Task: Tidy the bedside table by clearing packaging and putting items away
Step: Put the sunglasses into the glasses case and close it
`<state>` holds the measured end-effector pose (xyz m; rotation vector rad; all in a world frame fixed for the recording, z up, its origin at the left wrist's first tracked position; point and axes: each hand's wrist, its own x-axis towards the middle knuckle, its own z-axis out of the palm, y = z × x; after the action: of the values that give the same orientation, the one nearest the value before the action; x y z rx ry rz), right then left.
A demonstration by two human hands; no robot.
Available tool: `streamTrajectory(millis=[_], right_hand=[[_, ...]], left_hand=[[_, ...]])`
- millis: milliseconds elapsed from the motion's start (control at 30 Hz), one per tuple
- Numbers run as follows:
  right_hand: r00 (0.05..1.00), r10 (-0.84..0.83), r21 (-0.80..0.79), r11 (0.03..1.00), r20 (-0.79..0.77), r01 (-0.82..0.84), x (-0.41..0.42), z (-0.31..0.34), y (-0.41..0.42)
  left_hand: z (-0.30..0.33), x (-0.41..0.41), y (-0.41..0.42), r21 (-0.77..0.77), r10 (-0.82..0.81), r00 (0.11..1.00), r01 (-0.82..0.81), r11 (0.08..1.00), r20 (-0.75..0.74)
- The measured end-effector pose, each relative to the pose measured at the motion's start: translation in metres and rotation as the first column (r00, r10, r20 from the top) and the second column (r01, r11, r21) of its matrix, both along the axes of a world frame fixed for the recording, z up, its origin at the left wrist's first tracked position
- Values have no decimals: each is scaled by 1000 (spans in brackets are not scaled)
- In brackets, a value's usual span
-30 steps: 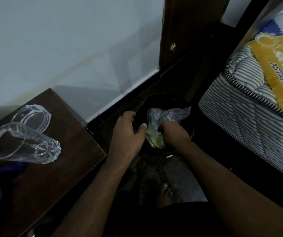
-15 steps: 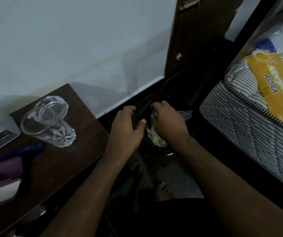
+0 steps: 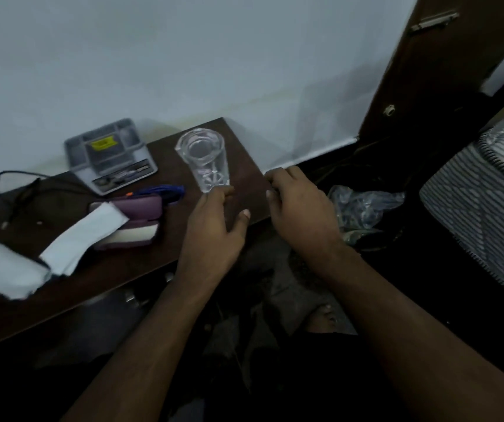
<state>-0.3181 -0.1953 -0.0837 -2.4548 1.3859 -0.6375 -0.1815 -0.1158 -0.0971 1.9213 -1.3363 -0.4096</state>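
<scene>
A dim bedroom corner: pale wall, dark floor, and the dark wooden bedside table (image 3: 61,278) running along the wall on my left, with a striped mattress (image 3: 488,214) at the right edge.

Nearest me, both hands hang over the table's right end. My left hand (image 3: 211,236) has relaxed, slightly spread fingers, fingertips just by the foot of the glass, gripping nothing. My right hand (image 3: 302,208) is loosely curled at the table's corner, also holding nothing.

Just beyond and right of it, the crumpled clear plastic packaging (image 3: 363,208) sits low on the floor side, in a dark spot I can't make out properly. I judge it weightless, soft and springy.

On the table, the white folded paper (image 3: 77,236) and purple case (image 3: 141,208) look light. The paper is floppy, so I'd pinch a fold; the case I'd take by its sides.

Further back, the clear glass (image 3: 205,159) stands upright. I judge it hard, slick and breakable, so I'd wrap the lower body, not the rim. Behind it the grey tray (image 3: 110,156) rests by the wall beside a black cable (image 3: 19,184).
</scene>
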Motion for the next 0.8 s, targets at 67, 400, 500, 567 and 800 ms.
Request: streamTrajectory(millis=[67, 400, 500, 567, 800], right_hand=[[1000, 22, 4, 1000, -5, -22, 12, 1, 12], [979, 205, 14, 979, 10, -205, 106, 6, 73], [967, 255, 31, 966, -4, -255, 134, 6, 82], [960, 279, 51, 959, -5, -279, 152, 7, 85], [937, 350, 103, 932, -4, -348, 207, -4, 75]], left_hand=[[2, 10, 15, -7, 21, 1000, -21, 1000, -7], [5, 81, 93, 4, 219, 975, -219, 976, -42], [8, 99, 102, 13, 272, 960, -272, 962, -62], [11, 111, 101, 22, 324, 943, -323, 946, -80], [13, 155, 98, 59, 474, 876, -470, 881, -91]])
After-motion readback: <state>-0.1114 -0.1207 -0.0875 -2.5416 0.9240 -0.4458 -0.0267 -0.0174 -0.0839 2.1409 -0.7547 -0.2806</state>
